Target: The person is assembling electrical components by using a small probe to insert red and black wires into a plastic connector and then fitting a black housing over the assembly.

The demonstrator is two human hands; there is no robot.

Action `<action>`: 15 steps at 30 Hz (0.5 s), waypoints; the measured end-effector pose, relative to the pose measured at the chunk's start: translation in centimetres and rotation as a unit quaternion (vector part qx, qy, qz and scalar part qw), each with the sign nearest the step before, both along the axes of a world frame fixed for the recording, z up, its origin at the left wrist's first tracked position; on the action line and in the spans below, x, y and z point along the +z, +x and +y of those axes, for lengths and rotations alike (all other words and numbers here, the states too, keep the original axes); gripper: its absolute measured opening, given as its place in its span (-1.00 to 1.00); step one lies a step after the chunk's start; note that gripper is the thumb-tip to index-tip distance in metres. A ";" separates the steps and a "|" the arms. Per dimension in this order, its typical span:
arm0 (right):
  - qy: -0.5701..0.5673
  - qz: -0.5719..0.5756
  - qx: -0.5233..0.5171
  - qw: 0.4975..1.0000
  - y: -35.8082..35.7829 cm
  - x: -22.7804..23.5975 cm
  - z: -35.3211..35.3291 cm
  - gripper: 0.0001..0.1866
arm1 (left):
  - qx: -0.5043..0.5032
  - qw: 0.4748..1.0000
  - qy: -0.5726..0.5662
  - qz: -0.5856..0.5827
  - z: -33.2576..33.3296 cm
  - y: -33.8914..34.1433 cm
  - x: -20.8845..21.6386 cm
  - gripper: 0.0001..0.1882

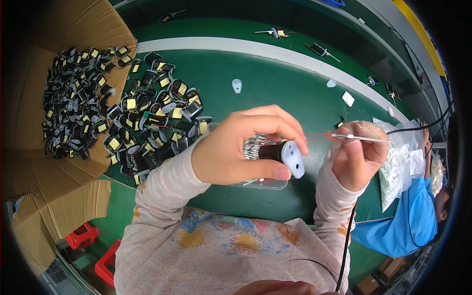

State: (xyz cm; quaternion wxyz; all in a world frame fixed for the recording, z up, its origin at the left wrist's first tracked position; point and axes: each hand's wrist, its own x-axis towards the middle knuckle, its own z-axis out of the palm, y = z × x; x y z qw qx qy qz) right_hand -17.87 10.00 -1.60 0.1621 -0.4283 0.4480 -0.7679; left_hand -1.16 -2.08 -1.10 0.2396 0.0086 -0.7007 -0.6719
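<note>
My left hand [236,147] is closed around a black cylindrical part [270,152], thumb below and fingers above. A pale grey oval end cap [293,160] with holes faces right on that part. Thin red wires [317,135] stretch from near my left fingertips to my right hand [358,160]. Between its thumb and fingers my right hand pinches a slim white and silvery stick-like piece [361,138], level, where the wires end. Behind and below my left hand lies a clear plastic tray [275,185] with silvery pieces, largely hidden by that hand.
Many black assemblies with yellow patches [157,110] lie heaped at left, spilling from a cardboard box [101,24]. A loose cap [237,86] lies on the green table [206,69]. At right are a plastic bag of white pieces [391,182] and a blue-sleeved person [408,221]. A black cable [347,241] hangs nearby.
</note>
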 end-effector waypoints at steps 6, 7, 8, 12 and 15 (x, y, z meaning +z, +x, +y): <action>-0.069 0.085 -0.078 0.991 0.9 0.9 0.9 -0.78 | 0.198 0.959 -0.203 -0.006 0.8 -0.1 0.1 -0.64; -0.053 0.127 -0.078 0.987 0.9 1.1 1.3 -0.78 | 0.197 0.959 -0.202 -0.008 0.8 -0.1 0.1 -0.64; -0.038 0.169 -0.077 0.982 0.8 1.3 1.6 -0.79 | 0.208 0.952 -0.223 -0.006 0.9 -0.1 0.1 -0.63; -0.015 0.210 -0.051 0.976 1.0 1.7 1.5 -0.80 | 0.214 0.946 -0.245 -0.011 0.9 -0.1 0.1 -0.59; -0.024 0.227 -0.047 0.972 1.0 1.7 1.4 -0.75 | 0.206 0.936 -0.285 0.004 0.8 -0.1 0.3 -0.60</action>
